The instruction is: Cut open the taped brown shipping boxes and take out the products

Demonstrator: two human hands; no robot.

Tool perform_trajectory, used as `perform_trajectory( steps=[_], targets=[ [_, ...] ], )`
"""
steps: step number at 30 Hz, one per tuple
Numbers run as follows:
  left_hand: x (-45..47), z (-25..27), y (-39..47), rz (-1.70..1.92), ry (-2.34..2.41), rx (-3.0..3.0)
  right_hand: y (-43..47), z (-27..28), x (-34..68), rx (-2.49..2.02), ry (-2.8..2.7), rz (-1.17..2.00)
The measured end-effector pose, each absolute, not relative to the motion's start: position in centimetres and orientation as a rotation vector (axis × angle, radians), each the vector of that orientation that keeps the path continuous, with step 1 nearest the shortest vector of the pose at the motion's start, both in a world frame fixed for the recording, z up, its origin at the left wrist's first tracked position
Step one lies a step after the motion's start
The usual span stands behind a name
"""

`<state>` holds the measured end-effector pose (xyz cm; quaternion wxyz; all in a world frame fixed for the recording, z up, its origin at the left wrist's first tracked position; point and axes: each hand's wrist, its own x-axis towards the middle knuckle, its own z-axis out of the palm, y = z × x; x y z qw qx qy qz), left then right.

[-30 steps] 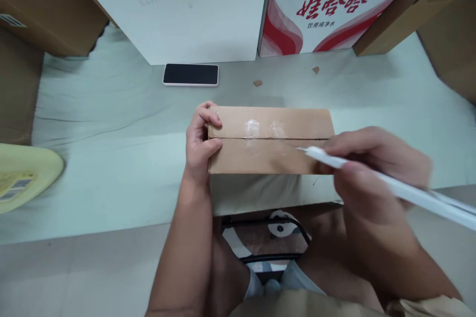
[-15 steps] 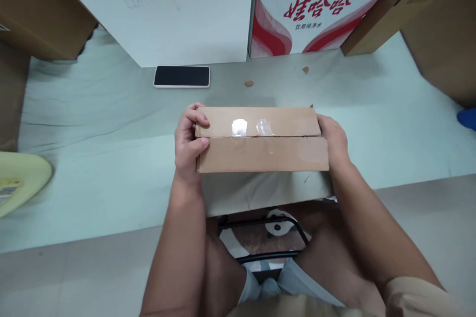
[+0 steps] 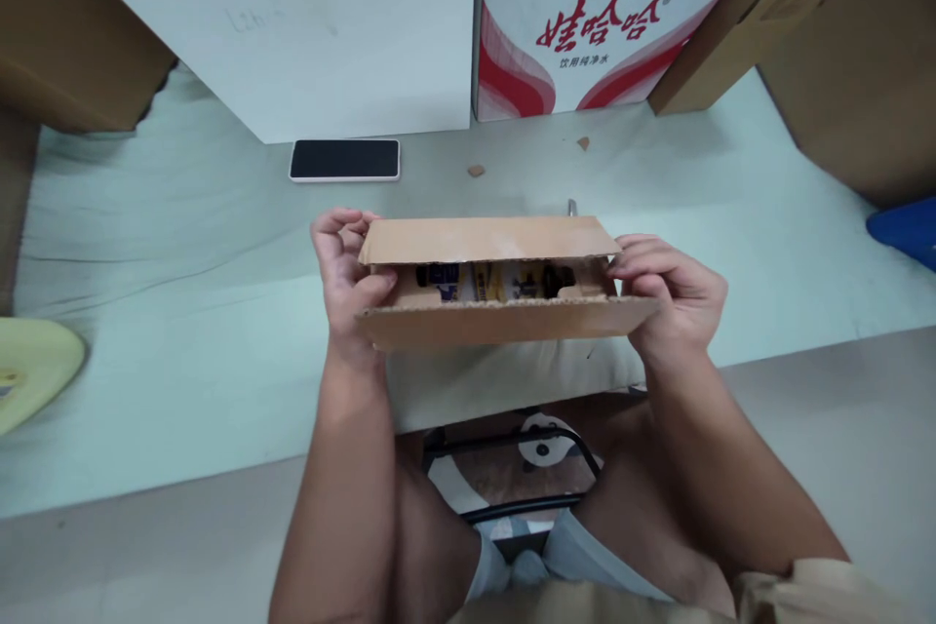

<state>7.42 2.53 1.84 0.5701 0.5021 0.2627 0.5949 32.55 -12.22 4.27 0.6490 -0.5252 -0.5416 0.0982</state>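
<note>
A cardboard box (image 3: 504,324) stands in front of me with its two long top flaps parted. Through the gap, printed packets (image 3: 504,281) in yellow, white and dark blue show inside; their kind is hard to make out. My left hand (image 3: 347,278) grips the box's left end, thumb at the opening and fingers round the far flap. On the other end, my right hand (image 3: 677,297) has its fingers bent at the right edges of the flaps. A small shiny metal tip (image 3: 571,208) sticks up just behind the box; the rest of it is hidden.
A dark-screened phone (image 3: 345,160) and two cardboard scraps (image 3: 476,172) lie beyond the box. White panels and a red-and-white carton (image 3: 585,39) stand at the back. A yellow-green container (image 3: 36,372) is at left, a blue object (image 3: 907,232) at right.
The box's top flaps have swung apart, and the packets inside have come into sight. My right hand has shifted from the box's side to the flap edges. The view has moved slightly.
</note>
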Motion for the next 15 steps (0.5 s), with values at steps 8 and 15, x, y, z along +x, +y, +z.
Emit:
perform_trajectory(
  steps=[8,15],
  targets=[
    [5.5,3.1,2.2,1.446,0.783,1.683,-12.6,4.9,33.1,-1.035,-1.67,0.487],
    [4.2,2.6,3.6,1.146,0.544,1.944,-13.3,5.4,32.8,-1.176,-1.891,0.395]
  ],
)
